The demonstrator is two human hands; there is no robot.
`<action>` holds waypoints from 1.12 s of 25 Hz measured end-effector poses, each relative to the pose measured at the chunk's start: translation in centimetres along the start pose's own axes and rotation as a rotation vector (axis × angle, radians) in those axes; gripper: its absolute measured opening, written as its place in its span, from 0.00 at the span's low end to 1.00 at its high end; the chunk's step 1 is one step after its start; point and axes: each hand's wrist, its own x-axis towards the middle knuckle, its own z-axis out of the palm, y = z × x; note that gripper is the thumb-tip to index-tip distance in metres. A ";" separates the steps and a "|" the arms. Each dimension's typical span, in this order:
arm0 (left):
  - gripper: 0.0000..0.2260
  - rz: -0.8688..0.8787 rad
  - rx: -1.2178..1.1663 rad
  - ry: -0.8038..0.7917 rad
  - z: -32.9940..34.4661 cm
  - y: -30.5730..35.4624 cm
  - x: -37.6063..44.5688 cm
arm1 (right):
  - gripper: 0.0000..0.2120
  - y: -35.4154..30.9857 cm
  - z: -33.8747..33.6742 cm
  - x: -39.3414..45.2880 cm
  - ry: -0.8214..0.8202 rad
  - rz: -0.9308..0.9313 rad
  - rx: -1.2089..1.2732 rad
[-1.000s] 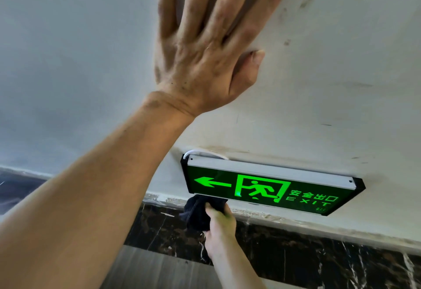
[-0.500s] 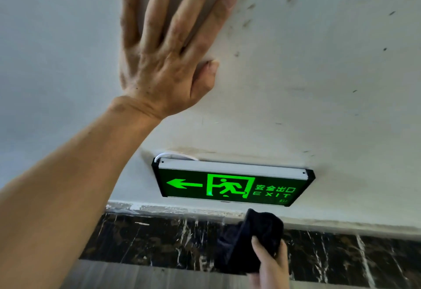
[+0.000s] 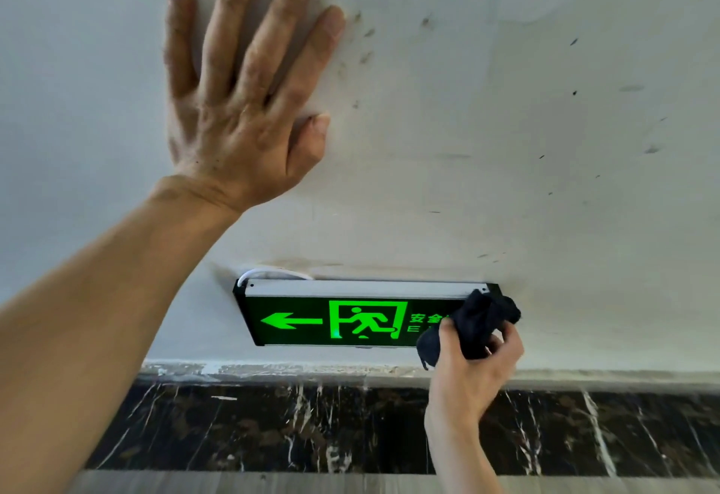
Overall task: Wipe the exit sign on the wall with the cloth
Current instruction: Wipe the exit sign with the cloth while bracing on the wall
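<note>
Crumpled dark cloth [image 3: 477, 324] is clutched in the right hand [image 3: 469, 376], pressed on the right end of the green-lit rectangular exit sign [image 3: 350, 316]. Long axis horizontal, arrow leftward, low on the white wall [image 3: 506, 142]. Left hand [image 3: 237, 103] is laid flat, fingers spread, above.

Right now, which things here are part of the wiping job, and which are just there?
Part of the job: exit sign; dark cloth; right hand holding it; left hand braced flat on the wall.

Just there: white cable; marble skirting.
</note>
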 end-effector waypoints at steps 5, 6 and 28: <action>0.25 -0.009 0.000 0.001 0.2 -0.1 -0.2 | 0.28 0.7 1.6 -1.7 -0.062 -0.093 -0.092; 0.25 -0.009 -0.006 -0.001 0.2 -0.1 -0.2 | 0.28 0.8 1.8 -1.9 -0.067 -0.097 -0.093; 0.23 -0.060 -0.074 -0.115 -0.6 -0.4 -0.1 | 0.16 2.1 7.9 -12.0 -0.877 0.154 -0.159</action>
